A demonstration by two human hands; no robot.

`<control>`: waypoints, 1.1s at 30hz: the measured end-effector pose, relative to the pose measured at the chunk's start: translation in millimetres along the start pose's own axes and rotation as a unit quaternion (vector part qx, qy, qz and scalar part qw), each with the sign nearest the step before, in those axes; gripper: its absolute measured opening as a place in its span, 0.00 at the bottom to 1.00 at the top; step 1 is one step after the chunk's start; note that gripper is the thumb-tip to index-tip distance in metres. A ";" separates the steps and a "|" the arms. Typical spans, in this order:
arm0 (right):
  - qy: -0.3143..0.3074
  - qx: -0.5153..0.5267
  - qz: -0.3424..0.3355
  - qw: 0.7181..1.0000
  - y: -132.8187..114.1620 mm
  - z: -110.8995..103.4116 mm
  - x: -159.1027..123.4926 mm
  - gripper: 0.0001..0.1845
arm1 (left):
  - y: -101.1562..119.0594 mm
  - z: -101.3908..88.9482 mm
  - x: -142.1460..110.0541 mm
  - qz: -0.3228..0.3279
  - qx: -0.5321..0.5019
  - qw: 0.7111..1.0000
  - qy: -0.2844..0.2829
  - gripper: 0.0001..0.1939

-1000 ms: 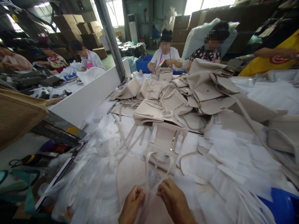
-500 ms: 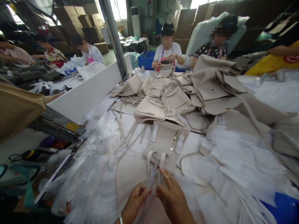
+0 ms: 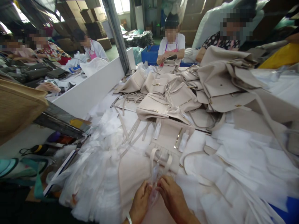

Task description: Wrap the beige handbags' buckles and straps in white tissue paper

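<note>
A beige bag (image 3: 130, 174) lies flat in front of me, its pale strap loops (image 3: 152, 159) standing up near its middle. My left hand (image 3: 141, 199) is closed, thumb and fingers pinching a strip of clear plastic film (image 3: 153, 195) at the foot of the loops. Close beside it, my right hand (image 3: 172, 196) has its fingers curled in a pinch on the same film. The fingertips partly hide what lies between them. Just beyond the loops is a beige flap (image 3: 167, 132) with a gold zipper and film-wrapped pieces.
Beige bags (image 3: 151, 107) are heaped beyond my hands, with a taller stack (image 3: 224, 81) at right. Thin white wrapping sheets (image 3: 93, 174) lie left and right. A white partition (image 3: 93, 84) and a metal post (image 3: 116, 34) stand at left. Co-workers (image 3: 171, 43) sit across the table.
The view has shifted slightly left. My right hand's fingers, stretched toward the strap before, are now curled in at the film. My left hand stays pinched at the film.
</note>
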State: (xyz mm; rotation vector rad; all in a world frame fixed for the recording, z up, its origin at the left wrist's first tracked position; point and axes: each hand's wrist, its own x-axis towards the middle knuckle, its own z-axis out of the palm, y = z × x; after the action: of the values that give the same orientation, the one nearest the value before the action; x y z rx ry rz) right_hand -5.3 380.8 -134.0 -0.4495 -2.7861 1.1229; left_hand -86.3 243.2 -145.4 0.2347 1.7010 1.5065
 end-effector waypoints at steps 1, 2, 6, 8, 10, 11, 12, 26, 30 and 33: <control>0.002 0.000 0.002 1.000 0.2 1.6 -0.3 0.05 | 0.0 1.6 0.5 0.006 0.009 1.000 -0.014 0.21; 0.002 0.000 0.005 1.000 0.5 2.3 -0.6 0.05 | -0.2 3.2 1.2 0.008 0.014 1.000 -0.024 0.21; -0.020 -0.001 -0.019 1.000 7.0 -10.6 4.8 0.07 | -1.1 6.0 3.7 -0.018 0.005 1.000 -0.004 0.17; -0.004 -0.046 -0.041 0.998 14.9 -26.7 14.9 0.13 | -1.0 4.6 4.6 -0.035 -0.003 0.999 0.015 0.16; 0.009 -0.110 -0.064 0.992 24.2 -45.1 29.4 0.20 | 0.3 2.6 5.3 -0.045 0.000 0.999 0.028 0.16; 0.002 -0.132 -0.076 0.988 28.5 -53.6 37.2 0.21 | 1.6 1.8 5.7 -0.049 0.003 0.998 0.032 0.17; -0.013 -0.144 -0.087 0.986 32.1 -61.1 44.6 0.19 | 3.4 1.3 6.2 -0.052 0.004 0.998 0.034 0.17; -0.166 0.059 -0.092 0.980 41.2 -80.5 63.3 0.10 | 45.9 26.5 62.6 -0.035 0.067 0.996 0.036 0.19; -0.128 0.128 -0.034 0.983 47.8 -75.3 52.0 0.15 | 55.8 41.8 75.1 -0.026 0.051 0.998 0.008 0.17; -0.098 0.147 -0.025 0.984 52.3 -59.9 42.6 0.18 | 55.1 50.8 81.3 -0.021 0.041 0.999 0.001 0.13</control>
State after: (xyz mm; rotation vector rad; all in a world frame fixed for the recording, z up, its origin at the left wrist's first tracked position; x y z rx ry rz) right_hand -21.3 469.4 -127.6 -0.2484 -2.7021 1.6126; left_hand -124.3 345.8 -129.7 0.2387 1.7612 1.4091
